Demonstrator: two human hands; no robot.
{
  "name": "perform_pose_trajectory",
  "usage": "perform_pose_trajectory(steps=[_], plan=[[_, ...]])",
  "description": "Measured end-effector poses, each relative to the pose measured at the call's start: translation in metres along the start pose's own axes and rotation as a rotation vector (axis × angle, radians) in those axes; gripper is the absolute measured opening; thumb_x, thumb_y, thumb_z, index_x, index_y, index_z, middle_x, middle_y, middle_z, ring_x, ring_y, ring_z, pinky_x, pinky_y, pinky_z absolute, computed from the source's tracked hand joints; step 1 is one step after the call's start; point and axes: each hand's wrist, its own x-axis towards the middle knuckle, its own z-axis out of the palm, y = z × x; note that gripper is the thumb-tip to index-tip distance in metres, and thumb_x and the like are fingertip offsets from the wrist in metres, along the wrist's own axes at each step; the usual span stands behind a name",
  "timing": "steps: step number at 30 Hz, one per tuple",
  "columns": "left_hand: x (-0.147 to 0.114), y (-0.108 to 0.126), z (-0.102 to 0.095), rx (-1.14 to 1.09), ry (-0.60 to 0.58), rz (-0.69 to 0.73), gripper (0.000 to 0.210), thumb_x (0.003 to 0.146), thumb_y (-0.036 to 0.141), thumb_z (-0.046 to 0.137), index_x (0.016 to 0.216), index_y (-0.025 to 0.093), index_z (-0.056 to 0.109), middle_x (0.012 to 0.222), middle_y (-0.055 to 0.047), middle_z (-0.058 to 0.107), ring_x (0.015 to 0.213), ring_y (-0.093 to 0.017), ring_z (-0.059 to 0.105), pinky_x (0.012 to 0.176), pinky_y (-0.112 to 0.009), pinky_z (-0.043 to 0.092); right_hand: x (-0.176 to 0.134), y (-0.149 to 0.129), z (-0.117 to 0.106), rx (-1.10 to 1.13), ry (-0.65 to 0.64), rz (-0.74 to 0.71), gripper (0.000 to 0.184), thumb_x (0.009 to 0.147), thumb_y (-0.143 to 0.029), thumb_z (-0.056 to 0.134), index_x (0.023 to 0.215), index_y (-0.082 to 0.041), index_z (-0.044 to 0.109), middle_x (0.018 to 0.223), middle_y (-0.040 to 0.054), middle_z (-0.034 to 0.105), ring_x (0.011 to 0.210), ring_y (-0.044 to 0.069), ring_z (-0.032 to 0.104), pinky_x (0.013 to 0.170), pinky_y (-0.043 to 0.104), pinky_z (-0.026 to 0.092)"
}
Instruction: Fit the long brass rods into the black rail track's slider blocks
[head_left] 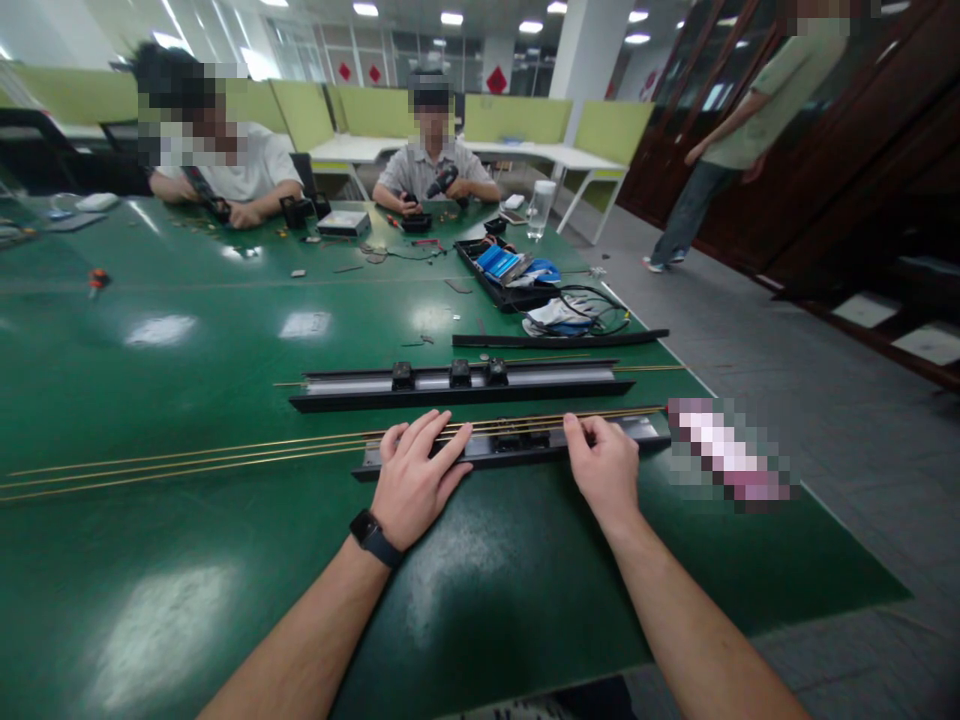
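Three long, thin brass-coloured rods (pixel 187 458) run across a black channel-shaped rail (pixel 651 433) in front of me, sticking far out past its left end. My left hand (pixel 412 475) lies over the left part of the rail with its fingers spread across the rods. On the right part, my right hand (pixel 606 468) is closed, thumb and curled fingers pinching the rods. Dark blocks inside the rail are partly hidden behind the rods. Just beyond lies a second black rail (pixel 540 390) with a pale inner strip and three black blocks (pixel 460 373).
A narrow black strip (pixel 559 340) lies farther back, near gloves and cables (pixel 566 312) and a black tray (pixel 487 285) of parts. A clear bottle (pixel 540 210) stands behind. Two people sit across the green table (pixel 225 550); one holds a power drill (pixel 442 181). Another person stands at right.
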Motion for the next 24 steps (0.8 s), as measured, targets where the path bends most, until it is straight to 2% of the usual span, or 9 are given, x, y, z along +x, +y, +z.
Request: perform_pose_trajectory(steps=[24], plan=[[-0.0005,-0.0009,0.0016,-0.003,0.002,0.002,0.046,0.101,0.039,0.067,0.146,0.031,0.062,0.15,-0.014,0.063,0.14,-0.033,0.058,0.112,-0.052,0.037,0.0002,0.0019,0.0015,-0.031,0.023,-0.017,0.045,0.099,-0.051,0.05,0.065,-0.023,0.058,0.067,0.0047,0.065,0.069,0.021,0.056,0.074,0.035,0.036]])
